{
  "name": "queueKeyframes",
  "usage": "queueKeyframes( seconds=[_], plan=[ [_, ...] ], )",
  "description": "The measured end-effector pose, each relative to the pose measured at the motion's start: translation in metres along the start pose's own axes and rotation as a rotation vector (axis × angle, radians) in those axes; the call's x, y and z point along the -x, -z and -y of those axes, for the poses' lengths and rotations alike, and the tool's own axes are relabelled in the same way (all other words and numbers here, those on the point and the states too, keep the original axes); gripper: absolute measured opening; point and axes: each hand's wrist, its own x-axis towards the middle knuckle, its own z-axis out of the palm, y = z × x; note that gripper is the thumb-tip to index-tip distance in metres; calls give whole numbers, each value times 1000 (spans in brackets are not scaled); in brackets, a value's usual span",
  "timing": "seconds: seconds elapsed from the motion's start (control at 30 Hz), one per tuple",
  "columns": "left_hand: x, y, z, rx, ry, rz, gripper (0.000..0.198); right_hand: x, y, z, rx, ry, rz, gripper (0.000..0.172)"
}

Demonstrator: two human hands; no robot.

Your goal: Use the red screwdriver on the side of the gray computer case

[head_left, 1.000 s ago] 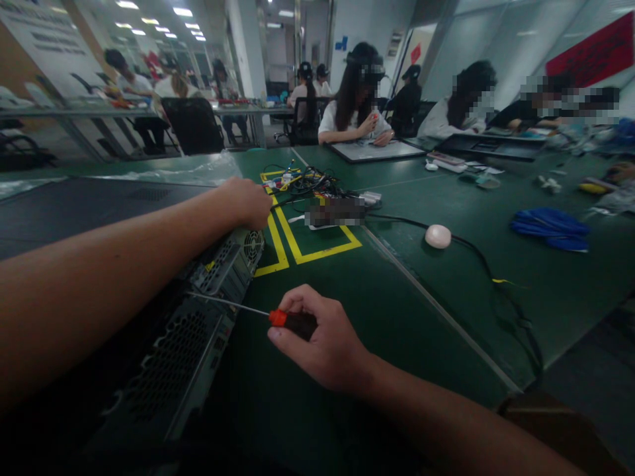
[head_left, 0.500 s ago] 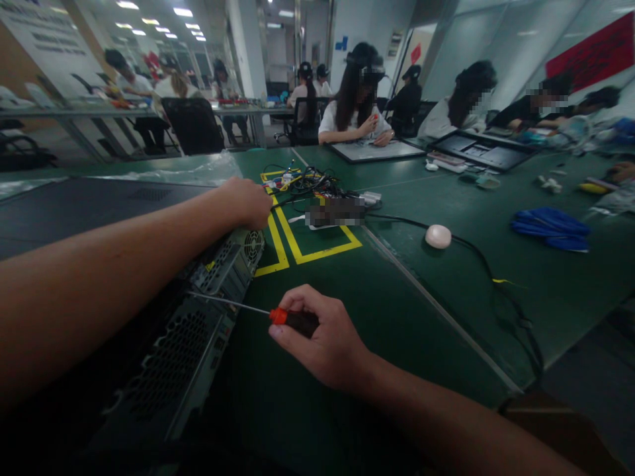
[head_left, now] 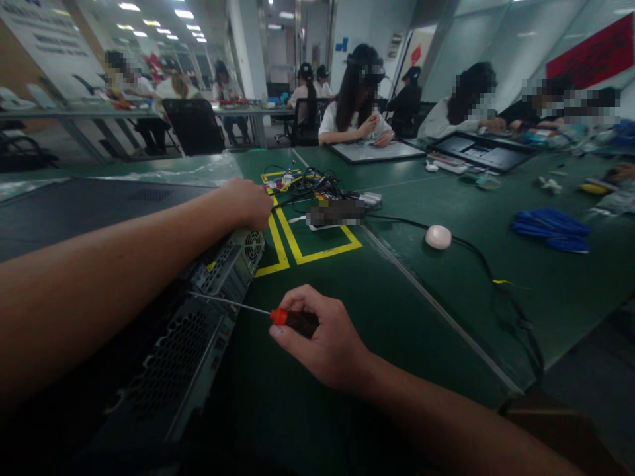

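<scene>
The person's right hand (head_left: pixel 325 337) is wrapped around the dark handle of a screwdriver (head_left: pixel 278 317), its orange collar just past the fingertips. The shaft points left to the computer case (head_left: pixel 181 354) at the left of the green table (head_left: pixel 421 363); whether the tip sits in a screw is too small to tell. The left hand (head_left: pixel 251 203) is curled at the case's far end, above the round fan grille (head_left: pixel 254 244); its fingertips are hidden, so its grip cannot be told. Beyond lie tangled cables (head_left: pixel 320 180).
</scene>
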Motion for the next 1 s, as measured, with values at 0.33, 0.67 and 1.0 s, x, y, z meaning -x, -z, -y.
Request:
queueKeyframes(
  seconds=[0.33, 0.67, 1.0],
  plan=[
    [0, 0, -1, 7, 3, -2, 54, 0, 0, 1, 7, 7, -3, 15],
    [-2, -1, 1, 16, -1, -13, 52, 0, 1, 2, 16, -7, 5, 15],
    [-3, -3, 1, 72, 24, -28, 52, 0, 1, 4, 17, -9, -9, 15]
  ],
)
